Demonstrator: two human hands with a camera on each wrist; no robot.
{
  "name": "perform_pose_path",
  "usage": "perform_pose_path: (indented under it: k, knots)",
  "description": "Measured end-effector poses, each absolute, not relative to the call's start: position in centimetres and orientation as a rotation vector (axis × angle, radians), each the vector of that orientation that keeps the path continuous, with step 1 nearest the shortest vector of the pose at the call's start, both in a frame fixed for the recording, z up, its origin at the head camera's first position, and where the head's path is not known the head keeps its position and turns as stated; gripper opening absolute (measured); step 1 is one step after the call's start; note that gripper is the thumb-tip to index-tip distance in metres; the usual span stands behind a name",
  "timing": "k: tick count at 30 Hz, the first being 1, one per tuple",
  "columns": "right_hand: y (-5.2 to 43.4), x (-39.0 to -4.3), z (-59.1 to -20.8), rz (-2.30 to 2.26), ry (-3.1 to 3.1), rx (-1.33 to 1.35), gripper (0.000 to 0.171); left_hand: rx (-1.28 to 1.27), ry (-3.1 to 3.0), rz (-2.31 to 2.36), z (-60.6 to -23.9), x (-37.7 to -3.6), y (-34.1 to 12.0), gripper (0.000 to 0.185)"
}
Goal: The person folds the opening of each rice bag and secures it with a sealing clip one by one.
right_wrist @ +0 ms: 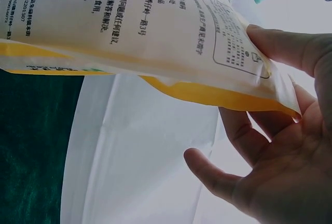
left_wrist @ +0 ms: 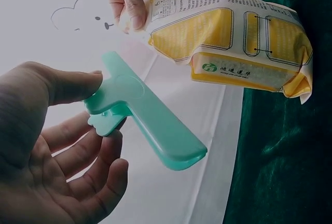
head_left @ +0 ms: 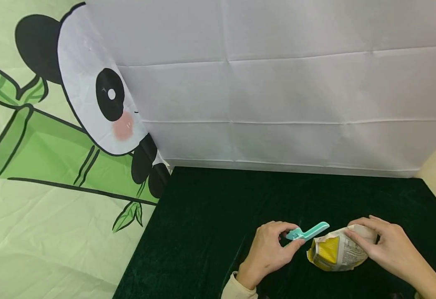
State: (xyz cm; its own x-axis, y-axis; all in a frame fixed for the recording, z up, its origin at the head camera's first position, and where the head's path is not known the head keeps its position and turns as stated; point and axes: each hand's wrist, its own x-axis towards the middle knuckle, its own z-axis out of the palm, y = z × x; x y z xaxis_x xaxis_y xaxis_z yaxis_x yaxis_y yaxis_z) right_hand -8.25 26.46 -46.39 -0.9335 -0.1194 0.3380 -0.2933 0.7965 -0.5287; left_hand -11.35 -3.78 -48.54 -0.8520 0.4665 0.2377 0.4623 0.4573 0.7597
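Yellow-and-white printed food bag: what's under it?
The yellow-and-white printed food bag sits over dark green velvet tablecloth, right hand pinching its top. Whether it rests on the cloth or hangs above cannot be told; its contents are hidden.

Left hand [head_left: 268, 249]: bare, no glove, ring or watch seen | left sleeve [head_left: 236, 289]: cream knit cuff ended at wrist | right hand [head_left: 387, 248]: bare, forearm uncovered, nails short and unpainted

The yellow-and-white packet [right_wrist: 129, 32] carries fine Chinese print, mostly too small to read; "1000 S" seems legible in the right wrist view, and a green logo beside Chinese characters.
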Motion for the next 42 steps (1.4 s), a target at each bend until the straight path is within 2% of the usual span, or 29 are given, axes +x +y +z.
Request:
perform_pose_path:
  k: [34, 42]
  knots:
    - [27.2, -9.0, -46.9, 0.874, -2.690, 0.332, 0.020, 0.856, 2.649, 1.450, -49.5, -11.8, -1.9, 0.025]
    - [27.5, -9.4, -46.9, 0.883, -2.682, 0.356, 0.020, 0.787, 2.609, 1.495, -49.5, -12.0, -1.4, 0.024]
